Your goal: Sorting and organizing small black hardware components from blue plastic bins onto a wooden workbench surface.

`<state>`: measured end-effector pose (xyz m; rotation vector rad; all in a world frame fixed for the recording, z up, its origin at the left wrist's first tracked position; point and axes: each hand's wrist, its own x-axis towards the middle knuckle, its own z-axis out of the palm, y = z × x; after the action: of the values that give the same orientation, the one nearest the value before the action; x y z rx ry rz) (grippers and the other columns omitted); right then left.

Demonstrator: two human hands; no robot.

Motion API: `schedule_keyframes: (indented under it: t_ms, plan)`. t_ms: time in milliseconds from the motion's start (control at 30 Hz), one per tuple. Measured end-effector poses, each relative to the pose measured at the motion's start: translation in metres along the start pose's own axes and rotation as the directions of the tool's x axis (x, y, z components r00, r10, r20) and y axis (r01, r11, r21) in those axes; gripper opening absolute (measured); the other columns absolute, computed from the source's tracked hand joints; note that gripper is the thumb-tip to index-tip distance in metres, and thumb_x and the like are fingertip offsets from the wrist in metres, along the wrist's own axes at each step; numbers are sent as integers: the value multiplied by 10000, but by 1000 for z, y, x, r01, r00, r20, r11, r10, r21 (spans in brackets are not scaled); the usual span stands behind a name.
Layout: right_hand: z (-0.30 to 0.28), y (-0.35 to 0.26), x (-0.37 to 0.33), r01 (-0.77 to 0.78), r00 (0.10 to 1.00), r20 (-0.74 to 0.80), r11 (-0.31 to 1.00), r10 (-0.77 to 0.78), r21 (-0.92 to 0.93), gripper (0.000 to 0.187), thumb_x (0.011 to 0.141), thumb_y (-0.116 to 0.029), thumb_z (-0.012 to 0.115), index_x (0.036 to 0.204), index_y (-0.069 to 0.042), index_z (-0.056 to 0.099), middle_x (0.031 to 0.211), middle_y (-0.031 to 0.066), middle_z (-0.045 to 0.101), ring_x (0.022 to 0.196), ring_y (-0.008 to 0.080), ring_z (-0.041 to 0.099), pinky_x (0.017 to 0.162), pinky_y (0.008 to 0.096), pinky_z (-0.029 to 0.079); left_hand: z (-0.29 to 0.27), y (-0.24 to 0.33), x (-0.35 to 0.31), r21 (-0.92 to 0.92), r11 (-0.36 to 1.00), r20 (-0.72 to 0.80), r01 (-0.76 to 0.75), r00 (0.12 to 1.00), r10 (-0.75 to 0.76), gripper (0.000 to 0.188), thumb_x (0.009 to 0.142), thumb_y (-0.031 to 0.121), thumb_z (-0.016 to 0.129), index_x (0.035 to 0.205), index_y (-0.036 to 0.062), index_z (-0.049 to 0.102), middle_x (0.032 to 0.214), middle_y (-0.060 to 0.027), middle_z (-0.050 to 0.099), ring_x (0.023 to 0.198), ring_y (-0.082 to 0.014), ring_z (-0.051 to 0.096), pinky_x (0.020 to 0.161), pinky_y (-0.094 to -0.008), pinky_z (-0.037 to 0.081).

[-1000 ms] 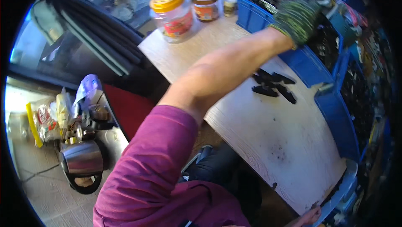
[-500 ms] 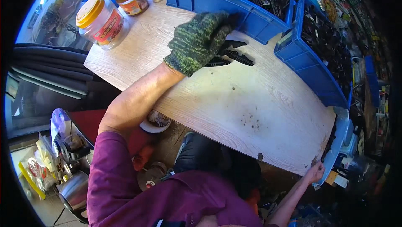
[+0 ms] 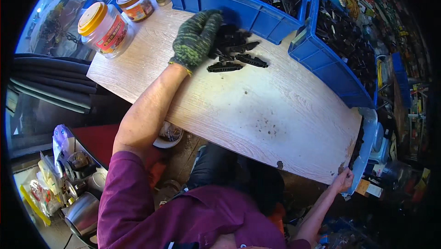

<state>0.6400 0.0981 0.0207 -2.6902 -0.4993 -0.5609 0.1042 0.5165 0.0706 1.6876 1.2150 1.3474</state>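
here, left hand [image 3: 195,39] by black parts [image 3: 251,61], grip unclear, right hand [image 3: 342,181] fisted, red jar label [image 3: 113,37]

My left grip [image 3: 195,40], in a green-black knit glove, is down at the far side of the wood-grain desk [image 3: 298,106], right against a loose cluster of black plastic parts [image 3: 251,60], can't tell if any are pinched. My right grip [image 3: 342,181], bare, is curled closed at the near right corner, just beside a light-blue tray [image 3: 369,144], contact unclear. Blue bin [image 3: 243,8] full of black pieces sits behind the cluster, second blue bin [image 3: 328,67] on the right edge, also full; yellow-lidded clear jar [image 3: 108,33] and brown-lidded jar [image 3: 136,5] far left.
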Motion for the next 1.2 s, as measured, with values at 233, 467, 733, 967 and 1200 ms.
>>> schedule_keyframes:
  t_ms: [233, 467, 733, 967, 1200]
  plan:
    - [2, -3, -5, 17, 1000, 4, 985, -18, 172, 372, 893, -369, 636, 996, -15, 687, 982, 137, 708, 904, 298, 646, 827, 410, 484, -26, -12, 10, -286, 916, 73, 279, 960, -270, 341, 974, 286, 612, 1213, 45, 648, 1073, -68, 696, 954, -139, 636, 799, -255, 515]
    - [-2, -20, -9, 45, 999, 15, 981, -49, 191, 381, 892, -367, 633, 987, -4, 695, 961, 157, 707, 892, 320, 650, 826, 404, 489, -28, 19, -35, 290, 931, 171, -220, 969, 176, 433, 882, 287, 702, 1241, 58, 624, 1146, -132, 670, 1055, -264, 623, 899, -375, 505]
    - [-2, -8, -7, 58, 998, -2, 975, -58, 216, 379, 877, -361, 638, 998, -6, 695, 981, 159, 712, 928, 330, 660, 833, 417, 497, -1, 35, -49, 502, 709, 307, -495, 868, 389, 449, 863, 302, 690, 1267, 122, 608, 1242, -169, 601, 1142, -362, 562, 975, -469, 455]
    - [-13, -30, -16, -5, 1000, 12, 975, 2, 223, 383, 869, -372, 648, 1011, -19, 699, 997, 161, 713, 933, 338, 661, 842, 424, 495, 0, 37, -62, 577, 722, 173, -382, 921, 349, 442, 866, 304, 659, 1270, 135, 600, 1261, -178, 580, 1159, -395, 534, 994, -512, 424]
    - [-15, -34, -16, -36, 999, 37, 978, 29, 207, 345, 868, -378, 645, 984, -58, 703, 993, 134, 714, 923, 340, 659, 816, 432, 493, 11, 66, -44, 583, 669, 124, -462, 864, 488, 405, 856, 321, 673, 1209, 127, 632, 1233, -172, 606, 1166, -411, 536, 1014, -516, 405]
